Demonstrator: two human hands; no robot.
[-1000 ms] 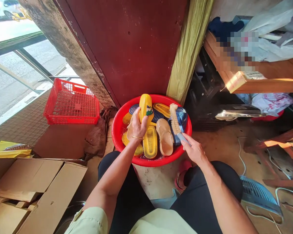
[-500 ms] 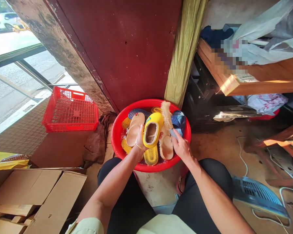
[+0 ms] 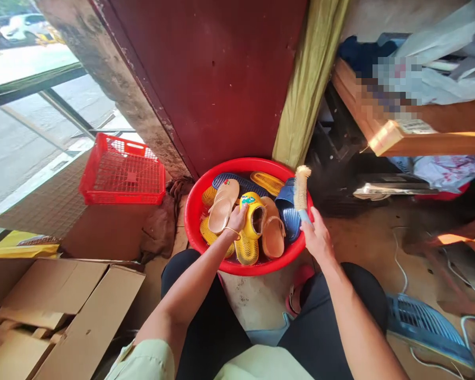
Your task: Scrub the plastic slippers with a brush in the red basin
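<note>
A yellow slipper (image 3: 250,221) with a fuzzy lining is gripped in my left hand (image 3: 237,217), its opening turned to the right. My right hand (image 3: 317,235) is closed round the blue-grey handle of a scrubbing brush (image 3: 301,190), whose pale bristles point up over the right rim of a red basin (image 3: 257,270). In the basin lie tan sandals, one of them a tan sandal (image 3: 225,206) left of my left hand and another tan sandal (image 3: 273,232) right of the slipper. Several yellow soles and a dark blue slide (image 3: 288,211) lie around them.
A red plastic crate (image 3: 122,171) stands at the left near cardboard boxes (image 3: 55,295) and a brown cloth (image 3: 162,227). Behind the basin is a dark red door panel (image 3: 214,95). On the right are a wooden shelf (image 3: 431,142) and a blue fan (image 3: 429,327) with a white cord.
The brush in my right hand has moved right, away from the yellow slipper. My left hand has turned the slipper so its opening faces right. The view has shifted slightly.
</note>
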